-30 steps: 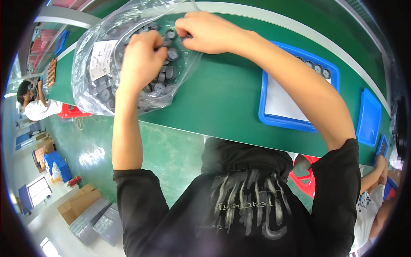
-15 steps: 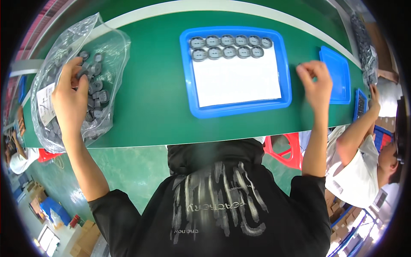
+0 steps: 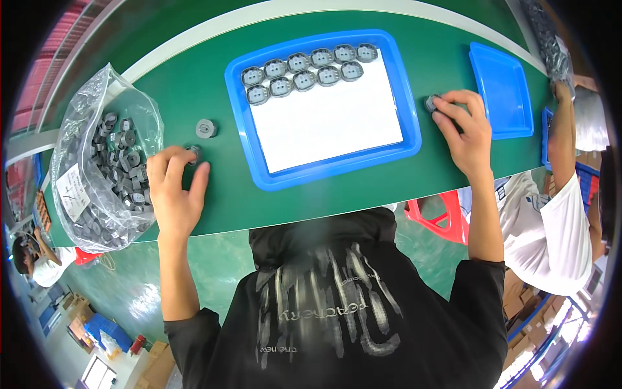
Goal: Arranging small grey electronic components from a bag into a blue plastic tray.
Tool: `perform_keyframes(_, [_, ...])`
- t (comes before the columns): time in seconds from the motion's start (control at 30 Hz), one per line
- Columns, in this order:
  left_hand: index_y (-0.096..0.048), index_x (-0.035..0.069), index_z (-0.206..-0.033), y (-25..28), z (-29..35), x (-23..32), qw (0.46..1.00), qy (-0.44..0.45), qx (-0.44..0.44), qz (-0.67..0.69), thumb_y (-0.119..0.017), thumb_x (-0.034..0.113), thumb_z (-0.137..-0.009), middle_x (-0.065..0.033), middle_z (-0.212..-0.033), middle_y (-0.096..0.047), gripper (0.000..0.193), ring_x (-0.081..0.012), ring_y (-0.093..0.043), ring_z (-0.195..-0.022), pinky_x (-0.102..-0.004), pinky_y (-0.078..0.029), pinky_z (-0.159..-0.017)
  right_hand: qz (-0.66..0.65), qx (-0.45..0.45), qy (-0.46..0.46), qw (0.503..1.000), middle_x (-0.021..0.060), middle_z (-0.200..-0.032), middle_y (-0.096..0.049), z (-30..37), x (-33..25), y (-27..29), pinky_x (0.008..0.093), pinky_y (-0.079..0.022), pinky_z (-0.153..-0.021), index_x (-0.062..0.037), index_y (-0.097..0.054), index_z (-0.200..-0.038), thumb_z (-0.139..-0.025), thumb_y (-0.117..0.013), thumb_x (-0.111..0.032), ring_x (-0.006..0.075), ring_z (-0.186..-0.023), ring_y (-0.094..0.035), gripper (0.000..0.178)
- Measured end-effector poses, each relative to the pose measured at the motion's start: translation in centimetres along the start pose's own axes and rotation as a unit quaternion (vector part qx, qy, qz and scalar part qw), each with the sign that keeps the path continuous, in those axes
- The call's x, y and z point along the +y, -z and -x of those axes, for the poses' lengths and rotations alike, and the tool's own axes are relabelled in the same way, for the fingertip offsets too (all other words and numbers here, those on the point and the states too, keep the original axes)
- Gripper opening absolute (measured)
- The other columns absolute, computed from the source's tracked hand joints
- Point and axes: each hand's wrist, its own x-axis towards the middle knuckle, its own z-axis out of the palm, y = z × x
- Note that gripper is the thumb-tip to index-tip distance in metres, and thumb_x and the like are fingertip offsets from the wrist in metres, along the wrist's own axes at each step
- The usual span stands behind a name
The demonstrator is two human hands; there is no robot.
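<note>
My left hand [image 3: 173, 185] is over the green table just right of the bag, its fingers closed around a small grey round plastic part [image 3: 194, 154] at the fingertips. A similar grey part [image 3: 206, 128] lies loose on the table just beyond it. On the other side of the blue tray [image 3: 260, 176], my right hand [image 3: 465, 129] pinches another grey round part [image 3: 431, 102] low over the table. In that tray, grey parts [image 3: 298, 62] stand in two rows along the far side of a white sheet [image 3: 327, 126].
At the left, a clear plastic bag [image 3: 65, 152] holds many more grey parts. Another blue tray [image 3: 502, 97] lies at the right, near a co-worker in a white shirt [image 3: 551, 227]. A red stool [image 3: 447, 217] stands below the table edge.
My left hand has come out of the bag, moving right with a grey part. A loose part now lies on the table. My right hand has shifted slightly; the view has turned.
</note>
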Motion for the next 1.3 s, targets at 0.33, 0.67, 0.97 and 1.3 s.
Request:
perform_keyframes(0.33, [-0.067,0.003,-0.100,-0.3,-0.4,0.4,0.997,0.037,0.052,0.034,-0.072,-0.003,-0.085,-0.0141,-0.110,-0.069,0.017,-0.0329,-0.067,-0.101,-0.0392,-0.054,-0.086,0.011,-0.007,0.161,0.987,0.0069,-0.104,-0.063,-7.1,-3.7,-2.8,0.0411,-0.048,-0.091,-0.0047,-0.074,-0.096,-0.077,-0.079,-0.003,0.0307,-0.109,-0.057,0.019])
perform_keyframes(0.67, [-0.068,0.003,-0.097,-2.0,1.0,0.9,0.995,0.044,0.084,0.030,-0.073,-0.001,-0.082,-0.0122,-0.112,-0.069,0.016,-0.0320,-0.061,-0.102,-0.0410,-0.050,-0.089,0.023,-0.021,0.171,0.985,0.0058,-0.100,-0.062,-7.9,-3.2,-4.0,0.0414,-0.044,-0.093,-0.0056,-0.075,-0.096,-0.078,-0.078,-0.003,0.0295,-0.107,-0.056,0.019])
perform_keyframes(0.97, [-0.069,0.003,-0.092,-1.8,1.3,1.1,0.993,0.060,0.098,0.032,-0.075,-0.001,-0.080,-0.0124,-0.115,-0.068,0.015,-0.0322,-0.061,-0.105,-0.0406,-0.050,-0.090,0.049,-0.027,0.149,0.987,0.0066,-0.107,-0.066,-9.0,-5.1,-3.0,0.0409,-0.047,-0.095,-0.0070,-0.075,-0.106,-0.080,-0.078,-0.004,0.0311,-0.109,-0.057,0.026])
perform_keyframes(1.3, [-0.071,0.004,-0.093,-2.8,1.2,0.7,0.989,0.033,0.139,0.047,-0.076,-0.001,-0.078,-0.0096,-0.109,-0.067,0.017,-0.0299,-0.060,-0.098,-0.0401,-0.050,-0.085,-0.003,-0.140,0.341,0.929,0.0098,-0.092,-0.063,-16.1,-20.5,-13.0,0.0438,-0.048,-0.086,-0.0069,-0.068,-0.094,-0.079,-0.077,-0.018,0.0314,-0.099,-0.061,0.021])
